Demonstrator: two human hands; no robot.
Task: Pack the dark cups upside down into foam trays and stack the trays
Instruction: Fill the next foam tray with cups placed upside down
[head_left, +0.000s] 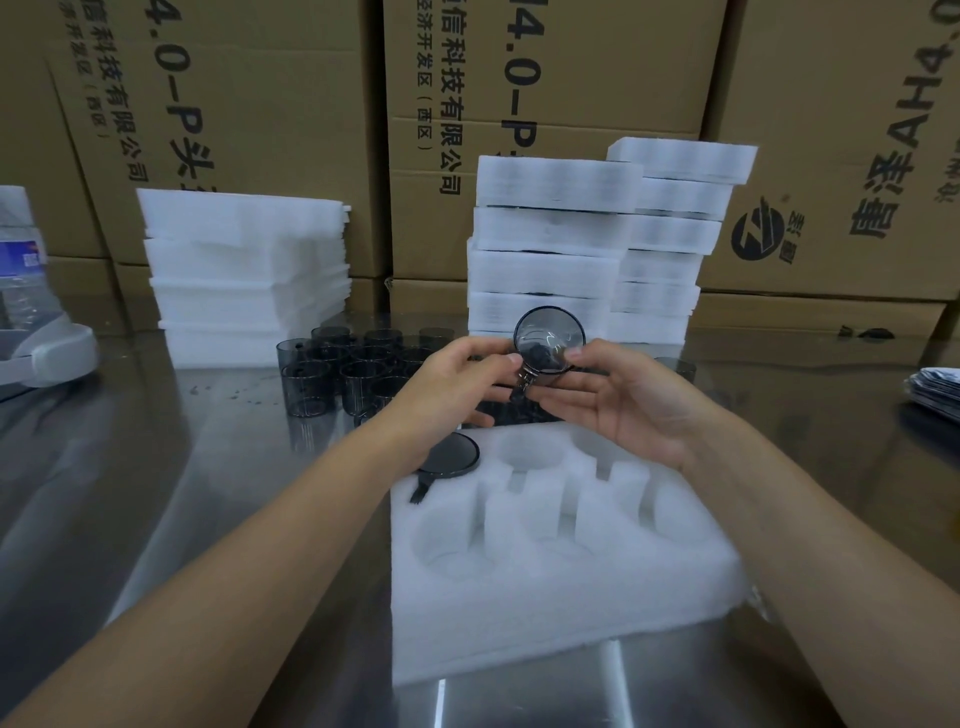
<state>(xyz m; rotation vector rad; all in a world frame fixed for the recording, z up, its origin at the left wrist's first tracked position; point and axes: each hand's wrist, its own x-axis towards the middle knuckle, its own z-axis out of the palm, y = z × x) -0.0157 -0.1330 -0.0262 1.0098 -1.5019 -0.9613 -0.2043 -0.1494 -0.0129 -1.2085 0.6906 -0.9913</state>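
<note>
Both hands hold one dark cup (549, 340) above the far edge of the foam tray (550, 587). The left hand (457, 384) pinches the cup's left side with thumb and fingers; the right hand (618, 395) grips its right side, fingers curled beneath. The cup lies tipped on its side, its long axis running toward the camera, so one round end faces the viewer; whether that end is the mouth or the base cannot be told. It is smoky, translucent plastic, cylindrical, with a thin dark rim.

The foam tray is a white, soft-looking block with a matte surface, cut with round pockets joined by narrow slots. One cup (451, 454) sits in the tray's far-left pocket, its flat dark disc upward. Beyond the tray to the left, a cluster of loose cups (337, 371) stands on the reflective metal table (156, 493). Behind the tray rise stacks of trays (550, 249); left of these is a pile of foam sheets (249, 270). Printed cardboard boxes (270, 104) form the backdrop.
</note>
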